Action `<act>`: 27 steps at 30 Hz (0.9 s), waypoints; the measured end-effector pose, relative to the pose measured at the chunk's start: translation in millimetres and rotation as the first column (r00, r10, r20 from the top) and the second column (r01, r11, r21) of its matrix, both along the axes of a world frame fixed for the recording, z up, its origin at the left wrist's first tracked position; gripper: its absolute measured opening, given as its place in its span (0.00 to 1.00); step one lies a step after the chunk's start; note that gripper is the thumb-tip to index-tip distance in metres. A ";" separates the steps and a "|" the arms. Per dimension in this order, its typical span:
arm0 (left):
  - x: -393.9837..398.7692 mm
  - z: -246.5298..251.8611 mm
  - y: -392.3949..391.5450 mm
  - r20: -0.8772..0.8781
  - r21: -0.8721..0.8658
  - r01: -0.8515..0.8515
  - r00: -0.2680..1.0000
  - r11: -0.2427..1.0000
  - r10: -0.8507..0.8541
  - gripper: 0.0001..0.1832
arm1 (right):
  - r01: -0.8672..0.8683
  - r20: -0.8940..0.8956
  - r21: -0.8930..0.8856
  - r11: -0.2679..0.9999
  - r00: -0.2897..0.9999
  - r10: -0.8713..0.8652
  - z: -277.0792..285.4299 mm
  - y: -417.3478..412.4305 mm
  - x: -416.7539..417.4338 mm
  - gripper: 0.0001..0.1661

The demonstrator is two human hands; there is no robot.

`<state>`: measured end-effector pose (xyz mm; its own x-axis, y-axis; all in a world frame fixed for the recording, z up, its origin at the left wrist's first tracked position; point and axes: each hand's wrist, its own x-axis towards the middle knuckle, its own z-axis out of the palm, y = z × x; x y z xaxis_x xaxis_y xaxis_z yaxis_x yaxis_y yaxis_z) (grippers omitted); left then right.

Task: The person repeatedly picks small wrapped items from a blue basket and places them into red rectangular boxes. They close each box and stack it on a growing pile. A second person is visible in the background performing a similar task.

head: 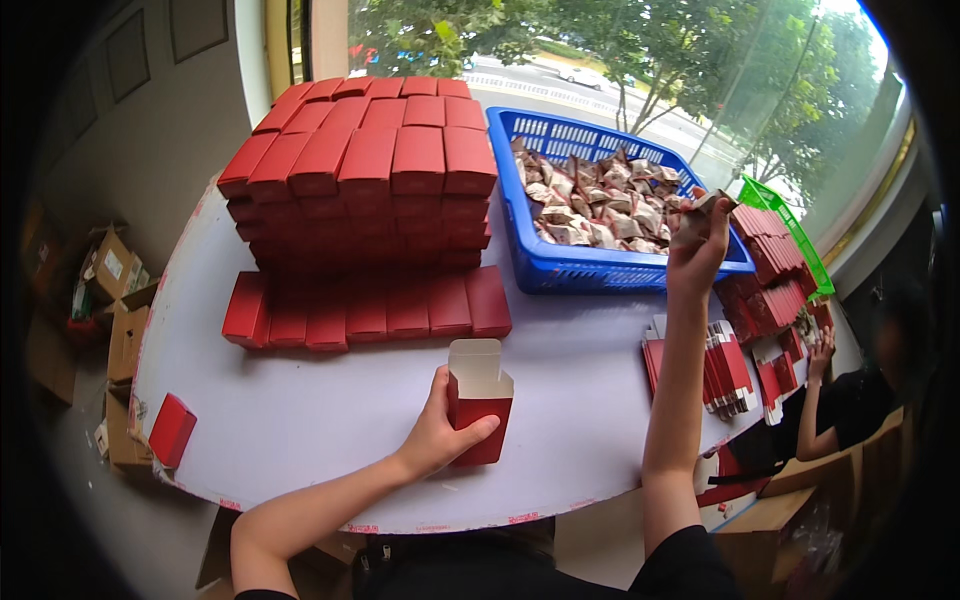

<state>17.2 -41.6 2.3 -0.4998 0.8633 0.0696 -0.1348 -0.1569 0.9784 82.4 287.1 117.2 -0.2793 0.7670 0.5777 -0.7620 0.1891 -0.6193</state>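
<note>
My left hand [442, 439] grips an upright red cardboard box [486, 431] near the table's front edge; its white-lined top flap stands up and its top is open. My right hand [701, 236] is raised over the right side of a blue plastic basket [600, 276], its fingers closed on a small wrapped packet [701, 214]. Many similar packets [600, 199] with pale and dark red wrapping fill the basket. To the left of the basket rises a large stack of closed red boxes [367, 157], with a row of red boxes [367, 315] in front of it.
One red box [172, 431] lies at the left edge of the white table [337, 427]. Flattened red cartons [727, 367] lie at the right. Beyond them are more red cartons [769, 244], a green basket [795, 232] and a co-worker's hand [821, 352]. Cardboard boxes [112, 262] stand on the floor at left.
</note>
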 end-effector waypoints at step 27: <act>-8.3 -11.0 -5.6 -0.374 0.053 -0.216 0.901 0.975 0.220 0.42 | -0.502 0.698 0.677 0.538 0.670 -0.253 -7.2 -179.1 -5.2 0.01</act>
<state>8.9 -47.1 -8.7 -0.6104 0.7341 0.2974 0.2809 -0.1505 0.9479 77.2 108.0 110.0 -0.8881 0.0192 0.4592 -0.2666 0.7924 -0.5486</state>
